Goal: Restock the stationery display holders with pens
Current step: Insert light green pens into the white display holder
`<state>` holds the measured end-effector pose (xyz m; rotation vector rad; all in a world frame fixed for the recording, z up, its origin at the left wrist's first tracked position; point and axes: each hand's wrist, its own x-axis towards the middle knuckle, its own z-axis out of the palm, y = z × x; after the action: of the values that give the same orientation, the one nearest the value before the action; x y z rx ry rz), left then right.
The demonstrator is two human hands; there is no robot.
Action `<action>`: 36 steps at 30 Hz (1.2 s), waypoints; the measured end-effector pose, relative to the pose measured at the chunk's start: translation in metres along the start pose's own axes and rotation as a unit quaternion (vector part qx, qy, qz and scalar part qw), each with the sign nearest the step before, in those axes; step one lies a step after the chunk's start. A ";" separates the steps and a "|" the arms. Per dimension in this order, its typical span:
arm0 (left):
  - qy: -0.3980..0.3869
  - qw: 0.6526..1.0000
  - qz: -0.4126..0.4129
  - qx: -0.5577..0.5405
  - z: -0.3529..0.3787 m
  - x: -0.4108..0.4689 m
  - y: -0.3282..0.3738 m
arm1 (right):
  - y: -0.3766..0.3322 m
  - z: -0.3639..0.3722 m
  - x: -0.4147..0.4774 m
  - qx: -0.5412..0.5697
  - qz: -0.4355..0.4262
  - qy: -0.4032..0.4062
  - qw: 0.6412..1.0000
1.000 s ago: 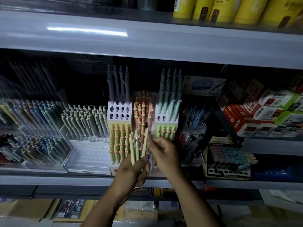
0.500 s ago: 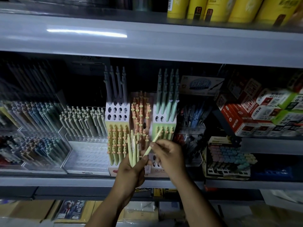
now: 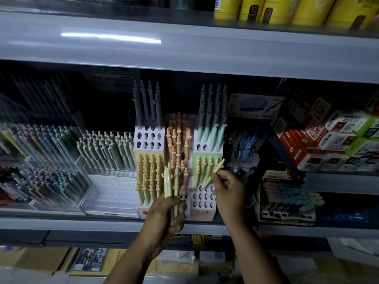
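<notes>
Shifted right, clear of bundle: right grip [image 3: 228, 192] pinching single pale-green pen [image 3: 214, 173], tilted over display holder [image 3: 202, 212] empty front holes; left grip [image 3: 168, 214] clasps spare pens [image 3: 171, 181]. Advice: straighten pen, tip down, seat fully.

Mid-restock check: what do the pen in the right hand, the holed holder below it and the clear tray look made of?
Pen: probably plastic, matte pale yellow-green; even colour, no glint.
Holed holder: matte white card or thin plastic, cleanly punched round holes; cannot tell which.
Clear tray: glossy transparent hard plastic, likely acrylic; see-through walls with bright edges.
</notes>
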<state>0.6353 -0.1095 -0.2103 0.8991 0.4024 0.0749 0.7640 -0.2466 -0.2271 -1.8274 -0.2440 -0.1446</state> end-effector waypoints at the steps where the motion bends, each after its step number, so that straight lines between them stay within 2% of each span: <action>1: 0.000 1.000 -0.001 -0.003 0.000 0.000 0.000 | 0.002 0.001 0.000 -0.010 -0.003 -0.006 1.000; 4: -0.003 1.000 0.000 0.007 0.000 0.001 0.001 | 0.012 0.007 0.000 -0.050 -0.022 -0.027 0.998; 9: -0.007 1.000 0.016 0.014 0.003 0.000 0.003 | 0.021 0.016 0.002 -0.148 -0.117 -0.026 0.982; 17: 0.019 0.999 0.023 0.041 0.002 -0.002 -0.001 | 0.021 0.022 0.006 -0.212 -0.129 -0.039 0.968; 24: 0.021 0.998 0.031 0.042 0.002 -0.003 0.001 | 0.028 0.023 0.000 -0.208 -0.117 -0.021 0.971; 29: 0.026 0.999 0.024 0.032 -0.001 0.000 -0.001 | 0.026 0.025 0.003 -0.197 -0.081 -0.048 0.976; 36: 0.018 0.998 0.028 0.059 0.000 0.002 -0.001 | 0.008 0.020 -0.007 -0.090 -0.008 -0.016 0.996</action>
<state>0.6369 -0.1098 -0.2112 1.0264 0.4187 0.1202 0.7580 -0.2294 -0.2414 -2.0082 -0.2754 -0.1531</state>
